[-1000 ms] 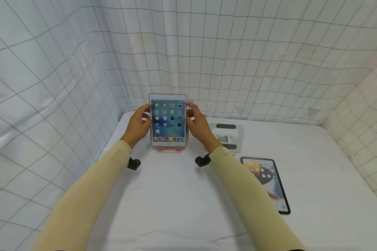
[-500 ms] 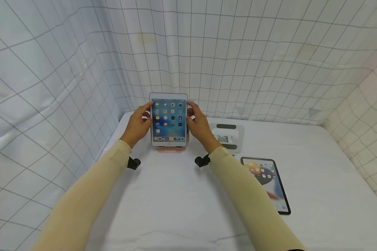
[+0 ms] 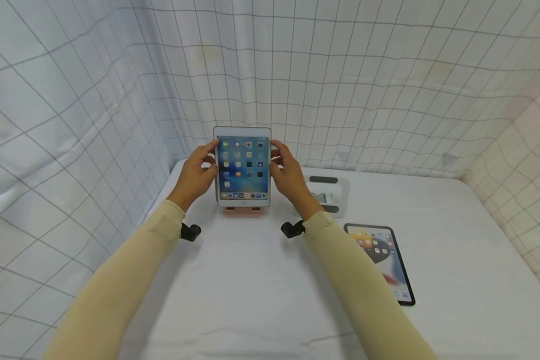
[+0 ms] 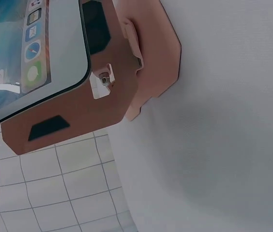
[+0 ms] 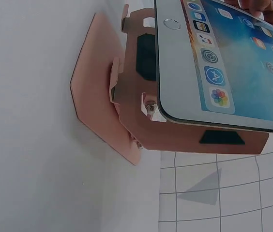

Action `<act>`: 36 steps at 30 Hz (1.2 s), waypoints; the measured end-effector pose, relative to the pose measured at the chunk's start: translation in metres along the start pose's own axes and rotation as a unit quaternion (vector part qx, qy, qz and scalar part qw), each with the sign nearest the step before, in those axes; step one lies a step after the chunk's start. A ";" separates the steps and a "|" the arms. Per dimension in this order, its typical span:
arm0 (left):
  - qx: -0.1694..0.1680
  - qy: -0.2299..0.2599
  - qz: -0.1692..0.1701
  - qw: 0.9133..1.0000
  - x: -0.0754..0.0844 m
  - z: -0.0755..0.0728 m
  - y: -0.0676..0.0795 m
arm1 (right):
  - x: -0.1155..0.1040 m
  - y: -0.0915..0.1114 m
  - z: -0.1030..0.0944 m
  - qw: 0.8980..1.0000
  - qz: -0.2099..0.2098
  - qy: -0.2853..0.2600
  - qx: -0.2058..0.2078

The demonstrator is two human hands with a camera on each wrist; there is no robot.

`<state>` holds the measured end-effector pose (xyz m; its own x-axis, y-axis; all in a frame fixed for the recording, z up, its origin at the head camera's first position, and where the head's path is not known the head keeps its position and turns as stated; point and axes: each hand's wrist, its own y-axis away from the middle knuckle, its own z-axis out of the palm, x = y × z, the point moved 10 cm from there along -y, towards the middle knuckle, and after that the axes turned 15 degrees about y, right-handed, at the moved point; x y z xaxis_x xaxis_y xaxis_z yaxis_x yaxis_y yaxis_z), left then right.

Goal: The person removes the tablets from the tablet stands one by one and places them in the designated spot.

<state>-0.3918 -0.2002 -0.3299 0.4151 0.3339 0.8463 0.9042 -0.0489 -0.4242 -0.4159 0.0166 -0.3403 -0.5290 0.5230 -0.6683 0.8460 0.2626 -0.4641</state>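
Note:
A white-framed tablet (image 3: 244, 167) with its screen lit is held upright between both hands. On its left edge, my left hand (image 3: 195, 172) grips with thumb in front and fingers at the side; my right hand (image 3: 290, 175) grips the right edge the same way. Right behind it stands a rose-coloured metal tablet stand (image 3: 244, 212), mostly hidden in the head view. From the right wrist, the stand's back plate (image 5: 131, 116) with dark pads shows, and a gap parts the tablet from it. The left wrist view shows the tablet's lower corner (image 4: 68, 63) in front of the plate.
A larger dark-rimmed tablet (image 3: 398, 265) lies face up on the white table, partly under the right forearm. Behind the right wrist lies a white and grey flat device with dark strips (image 3: 324, 180). Checked cloth (image 3: 319, 85) hangs at the back and sides.
The tablet has come up and a little nearer to me, away from the stand, with both hands gripping it throughout. The other things on the table have not moved.

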 end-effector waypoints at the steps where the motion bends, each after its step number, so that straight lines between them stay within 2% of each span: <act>1: -0.001 0.000 0.001 1.000 0.002 0.000 0.000 | 0.000 0.001 0.000 1.000 0.002 -0.003 -0.003; 7: -0.010 -0.013 -0.004 1.000 0.010 -0.001 0.003 | -0.002 0.006 -0.003 0.999 0.018 -0.025 -0.010; 12: -0.025 0.001 -0.016 1.000 0.015 0.001 0.010 | 0.002 0.012 -0.003 0.998 0.041 -0.036 -0.017; 20: -0.049 0.017 -0.030 0.998 0.019 0.002 0.021 | 0.002 0.024 -0.003 0.997 0.054 -0.040 -0.036; 29: -0.086 0.024 -0.064 0.994 0.013 0.011 0.040 | 0.009 0.047 0.001 0.993 0.078 -0.054 -0.074; 36: -0.097 0.010 -0.067 0.993 0.009 0.018 0.056 | 0.015 0.064 0.007 0.989 0.096 -0.059 -0.094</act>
<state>-0.3394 -0.1825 -0.3516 0.2905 0.3306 0.8980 0.9529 -0.1857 -0.2399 -0.3705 0.0358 -0.3840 -0.3522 0.4819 -0.8023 0.9234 0.3190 -0.2137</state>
